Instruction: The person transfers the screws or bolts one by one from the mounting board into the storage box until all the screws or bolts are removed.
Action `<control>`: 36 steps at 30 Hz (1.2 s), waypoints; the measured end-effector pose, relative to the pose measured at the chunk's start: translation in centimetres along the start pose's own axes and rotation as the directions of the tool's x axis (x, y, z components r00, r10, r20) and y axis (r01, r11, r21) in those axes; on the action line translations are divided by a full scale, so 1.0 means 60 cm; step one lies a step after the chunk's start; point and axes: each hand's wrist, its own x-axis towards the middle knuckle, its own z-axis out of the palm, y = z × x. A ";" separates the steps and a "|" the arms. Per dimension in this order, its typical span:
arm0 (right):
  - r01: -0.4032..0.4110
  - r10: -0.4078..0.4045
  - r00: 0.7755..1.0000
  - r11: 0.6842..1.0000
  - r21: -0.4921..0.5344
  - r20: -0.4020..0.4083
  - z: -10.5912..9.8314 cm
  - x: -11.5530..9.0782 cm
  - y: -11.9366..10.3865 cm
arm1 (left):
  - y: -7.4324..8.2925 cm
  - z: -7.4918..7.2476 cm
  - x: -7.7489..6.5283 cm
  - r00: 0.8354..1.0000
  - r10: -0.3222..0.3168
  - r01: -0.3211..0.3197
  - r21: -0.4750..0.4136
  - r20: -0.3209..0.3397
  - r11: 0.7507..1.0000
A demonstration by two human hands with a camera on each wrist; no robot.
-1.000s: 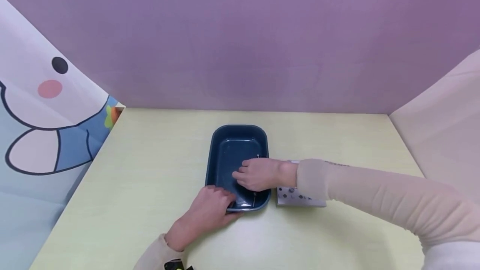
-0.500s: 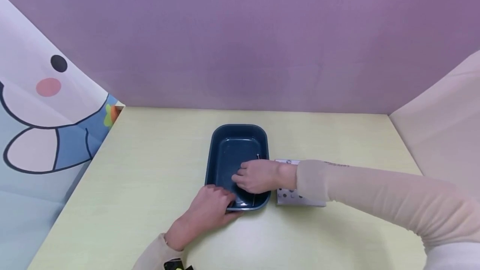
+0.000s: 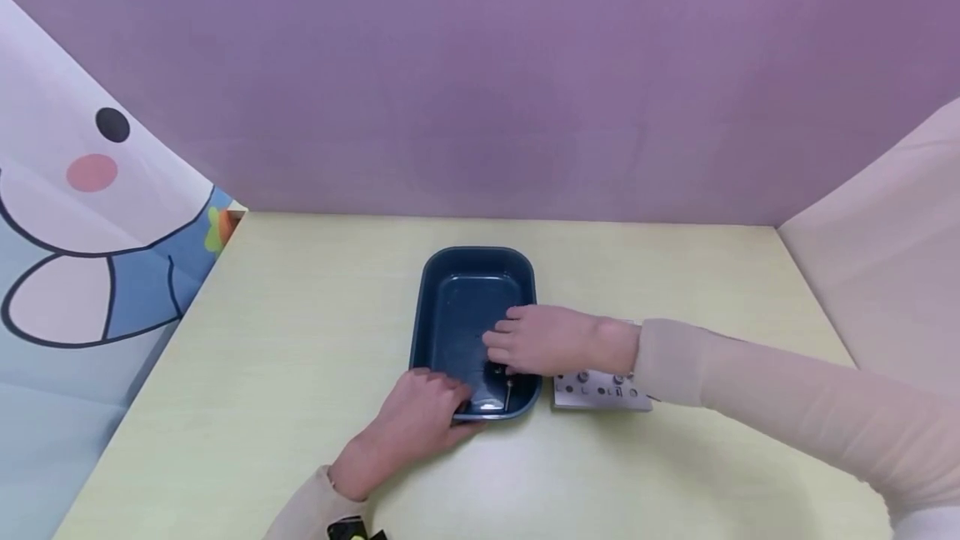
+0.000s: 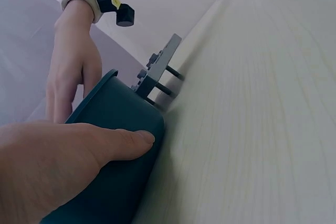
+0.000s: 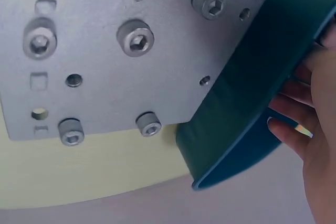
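Note:
My left hand (image 3: 422,411) grips the near-left corner of a dark blue tray (image 3: 437,307); in the left wrist view its thumb (image 4: 131,142) lies along the outer wall. My right hand (image 3: 540,342) reaches over the tray's right wall, fingers down inside. A small dark thing (image 3: 495,368) shows under those fingertips, and a thin metal rod (image 3: 508,397) lies along the tray's near right side. In the right wrist view the fingers (image 5: 294,111) are bent at the tray's rim. I cannot tell whether they hold something, as the hand hides what is below.
A metal plate (image 3: 600,397) with several hex socket screws (image 5: 135,38) stands close against the tray's right side, partly under my right forearm. Its screw shafts (image 4: 165,89) stick out below it. The pale table (image 3: 315,298) ends at a purple backdrop (image 3: 480,107).
My right hand has shifted right and slightly away from me, uncovering the dark thing in the tray. It now hides the rod's far end. My left hand stays at the corner.

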 end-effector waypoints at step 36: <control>-0.226 0.449 0.851 0.780 0.583 -0.272 0.086 -0.106 -0.013 | 0.000 0.001 0.000 0.999 0.012 -0.011 0.016 -0.035 1.000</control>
